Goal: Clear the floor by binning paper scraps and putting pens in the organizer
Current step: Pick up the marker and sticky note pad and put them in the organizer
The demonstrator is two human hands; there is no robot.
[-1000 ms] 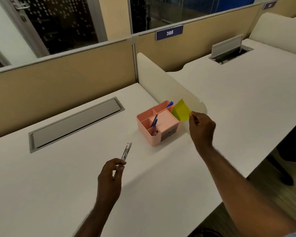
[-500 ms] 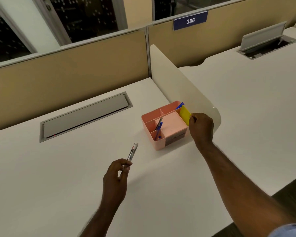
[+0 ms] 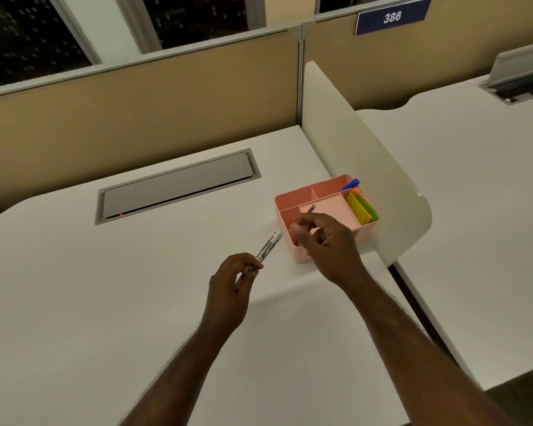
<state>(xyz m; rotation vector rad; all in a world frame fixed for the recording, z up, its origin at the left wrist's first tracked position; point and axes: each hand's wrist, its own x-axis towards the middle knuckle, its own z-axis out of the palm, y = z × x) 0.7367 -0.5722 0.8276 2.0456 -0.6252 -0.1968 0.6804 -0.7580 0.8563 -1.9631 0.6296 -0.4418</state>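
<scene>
A pink organizer (image 3: pixel 330 189) with several compartments stands on the white desk (image 3: pixel 105 302), against the desk divider. Yellow, green and orange paper notes (image 3: pixel 361 207) stand in its right compartment, with a blue pen (image 3: pixel 350 185) behind them. A pen tip (image 3: pixel 311 208) shows in the middle compartment. My left hand (image 3: pixel 231 284) holds a white whiteboard marker (image 3: pixel 269 246), tip pointing at the organizer. My right hand (image 3: pixel 323 241) hovers over the organizer's front left corner, fingers loosely curled, holding nothing.
A grey cable hatch (image 3: pixel 176 186) is set into the desk behind the hands. A cream divider (image 3: pixel 360 155) separates this desk from the neighbouring desk (image 3: pixel 480 210), which has a raised hatch (image 3: pixel 520 72). Tan partition panels (image 3: pixel 136 109) close off the back.
My right hand has let go of the yellow note, which now stands in the organizer's right compartment, and has moved left over the front corner. My left hand with the marker came closer to the organizer.
</scene>
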